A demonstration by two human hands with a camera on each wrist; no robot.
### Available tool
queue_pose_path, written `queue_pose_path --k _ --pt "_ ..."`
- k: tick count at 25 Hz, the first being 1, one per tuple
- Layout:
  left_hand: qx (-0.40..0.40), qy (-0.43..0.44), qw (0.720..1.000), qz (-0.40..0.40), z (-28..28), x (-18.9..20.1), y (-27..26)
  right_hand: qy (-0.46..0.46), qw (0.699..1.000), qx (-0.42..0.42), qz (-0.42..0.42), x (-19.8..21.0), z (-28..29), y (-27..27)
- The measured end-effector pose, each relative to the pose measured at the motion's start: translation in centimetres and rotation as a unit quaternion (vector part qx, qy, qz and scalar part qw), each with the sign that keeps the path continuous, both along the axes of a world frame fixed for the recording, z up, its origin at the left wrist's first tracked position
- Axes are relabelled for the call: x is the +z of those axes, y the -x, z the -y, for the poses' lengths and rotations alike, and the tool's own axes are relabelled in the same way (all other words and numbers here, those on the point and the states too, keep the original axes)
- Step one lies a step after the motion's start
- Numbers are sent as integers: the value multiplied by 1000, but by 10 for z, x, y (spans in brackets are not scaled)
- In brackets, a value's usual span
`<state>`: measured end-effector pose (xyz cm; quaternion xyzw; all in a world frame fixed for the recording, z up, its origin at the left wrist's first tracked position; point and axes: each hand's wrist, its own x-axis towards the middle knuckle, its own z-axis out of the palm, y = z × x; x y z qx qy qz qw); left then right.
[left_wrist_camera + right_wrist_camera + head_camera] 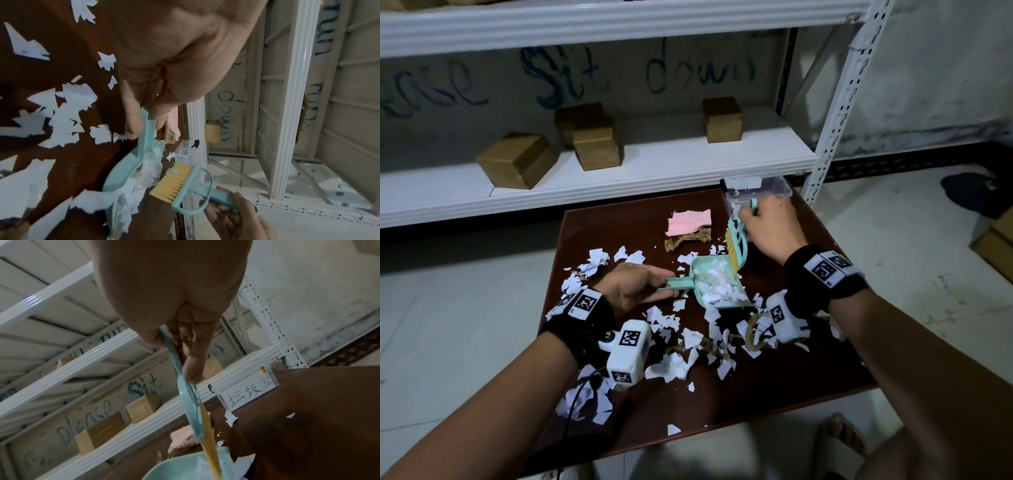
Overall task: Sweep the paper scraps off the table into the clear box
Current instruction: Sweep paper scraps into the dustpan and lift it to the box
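My left hand [635,286] grips the handle of a mint dustpan [717,282] [131,164] that lies on the dark brown table [774,387] and holds a heap of white scraps. My right hand [765,228] grips the handle of a mint brush [738,245] [185,188] [192,404]; its yellow bristles [170,181] point down at the pan's far edge. White paper scraps [681,346] [63,120] litter the table's middle and near left. The clear box [756,186] [246,389] stands at the far right corner, with a few scraps inside.
A pink paper stack [690,221] and a crumpled brown paper [686,241] lie at the table's far middle. A white shelf rack [619,171] with several cardboard boxes [518,159] stands right behind the table. A sandalled foot [839,435] shows near the front edge.
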<state>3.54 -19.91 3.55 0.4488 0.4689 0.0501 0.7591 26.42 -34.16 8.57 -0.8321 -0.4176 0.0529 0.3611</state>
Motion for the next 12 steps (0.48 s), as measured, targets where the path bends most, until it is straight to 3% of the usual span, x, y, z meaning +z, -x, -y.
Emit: queue_pose_path --k 6,12 --pt "31 34 998 38 0 0 0 -149 980 -131 -34 24 16 -32" --pt "72 17 995 60 -5 10 -4 -197 955 -199 -101 23 34 -64"
